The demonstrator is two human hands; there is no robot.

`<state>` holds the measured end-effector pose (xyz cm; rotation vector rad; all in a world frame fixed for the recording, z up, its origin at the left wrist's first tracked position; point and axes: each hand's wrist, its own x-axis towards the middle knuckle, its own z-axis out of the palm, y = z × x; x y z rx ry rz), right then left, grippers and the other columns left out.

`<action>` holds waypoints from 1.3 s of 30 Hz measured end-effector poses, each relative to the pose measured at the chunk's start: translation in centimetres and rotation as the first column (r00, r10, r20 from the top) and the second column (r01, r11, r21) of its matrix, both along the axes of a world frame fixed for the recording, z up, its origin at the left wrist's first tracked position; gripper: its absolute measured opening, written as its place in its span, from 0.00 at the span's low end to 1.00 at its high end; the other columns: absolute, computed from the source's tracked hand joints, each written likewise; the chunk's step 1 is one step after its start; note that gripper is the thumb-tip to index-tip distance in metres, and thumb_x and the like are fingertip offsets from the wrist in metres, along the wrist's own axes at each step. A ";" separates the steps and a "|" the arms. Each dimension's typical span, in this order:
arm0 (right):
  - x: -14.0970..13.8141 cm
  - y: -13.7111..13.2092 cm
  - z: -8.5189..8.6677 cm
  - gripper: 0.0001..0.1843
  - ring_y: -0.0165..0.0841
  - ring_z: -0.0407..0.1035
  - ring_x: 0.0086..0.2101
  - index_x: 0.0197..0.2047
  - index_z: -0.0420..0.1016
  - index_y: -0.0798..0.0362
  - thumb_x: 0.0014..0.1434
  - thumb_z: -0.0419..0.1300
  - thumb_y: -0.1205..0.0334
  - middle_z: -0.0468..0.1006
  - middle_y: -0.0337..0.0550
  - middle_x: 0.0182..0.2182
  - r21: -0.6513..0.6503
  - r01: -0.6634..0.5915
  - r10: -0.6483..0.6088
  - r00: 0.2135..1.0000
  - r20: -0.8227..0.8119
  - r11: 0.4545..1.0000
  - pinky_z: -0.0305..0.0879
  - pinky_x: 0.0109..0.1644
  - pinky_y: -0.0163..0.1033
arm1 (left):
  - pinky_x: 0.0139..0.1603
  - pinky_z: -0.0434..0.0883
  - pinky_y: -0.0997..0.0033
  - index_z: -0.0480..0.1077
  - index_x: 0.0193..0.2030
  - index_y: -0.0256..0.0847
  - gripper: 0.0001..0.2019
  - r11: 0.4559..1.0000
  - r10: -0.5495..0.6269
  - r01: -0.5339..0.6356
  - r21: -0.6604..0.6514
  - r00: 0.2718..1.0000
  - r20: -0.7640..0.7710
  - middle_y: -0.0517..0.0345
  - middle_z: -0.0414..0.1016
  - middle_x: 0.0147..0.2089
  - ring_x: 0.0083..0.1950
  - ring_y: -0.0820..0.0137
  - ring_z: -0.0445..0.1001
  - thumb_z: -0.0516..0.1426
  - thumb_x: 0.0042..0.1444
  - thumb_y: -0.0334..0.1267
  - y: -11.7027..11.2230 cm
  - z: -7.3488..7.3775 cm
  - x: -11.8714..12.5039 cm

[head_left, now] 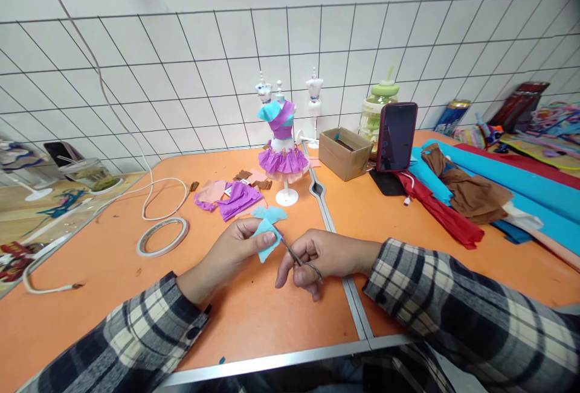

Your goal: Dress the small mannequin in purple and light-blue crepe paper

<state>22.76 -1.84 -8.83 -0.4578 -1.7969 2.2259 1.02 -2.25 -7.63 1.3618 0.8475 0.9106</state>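
Blue paper (269, 252), probably, in left grip (238, 243)

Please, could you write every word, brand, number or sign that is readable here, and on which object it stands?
No text is readable.
Blue can: markings too blurred.
Upright phone: marks on screen too small.
Scissors and held cyan piece: no lettering visible.

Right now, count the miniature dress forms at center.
3: front dress form in a purple skirt; rear-left dress form, partly hidden behind it; rear-right dress form. More could be hidden.
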 end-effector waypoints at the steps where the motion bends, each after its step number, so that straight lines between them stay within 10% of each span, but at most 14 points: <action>1: 0.0 0.0 0.0 0.25 0.24 0.69 0.23 0.48 0.78 0.59 0.54 0.69 0.48 0.71 0.34 0.21 -0.001 0.012 -0.012 1.000 0.008 1.000 0.70 0.27 0.30 | 0.41 0.67 0.69 0.80 0.33 0.37 0.17 1.000 0.001 -0.001 -0.005 0.999 0.041 0.55 0.76 0.34 0.37 0.68 0.71 0.69 0.46 0.50 -0.1 0.2 0.1; 5: -0.1 -0.1 0.0 0.26 0.24 0.70 0.24 0.48 0.78 0.59 0.53 0.69 0.48 0.72 0.34 0.21 0.011 0.048 -0.048 0.998 0.029 0.999 0.69 0.28 0.29 | 0.48 0.68 0.65 0.81 0.40 0.39 0.20 1.000 0.011 -0.008 -0.024 0.991 0.130 0.51 0.77 0.44 0.44 0.64 0.72 0.70 0.44 0.51 -0.2 0.7 0.4; 39: 0.0 0.0 -0.2 0.27 0.25 0.70 0.25 0.49 0.78 0.59 0.53 0.69 0.47 0.71 0.34 0.23 0.033 -0.012 0.011 0.999 0.030 0.999 0.73 0.31 0.32 | 0.40 0.68 0.67 0.79 0.29 0.37 0.16 0.993 -0.104 0.109 0.053 0.991 -0.089 0.54 0.76 0.31 0.35 0.67 0.72 0.68 0.48 0.51 0.2 -0.4 0.3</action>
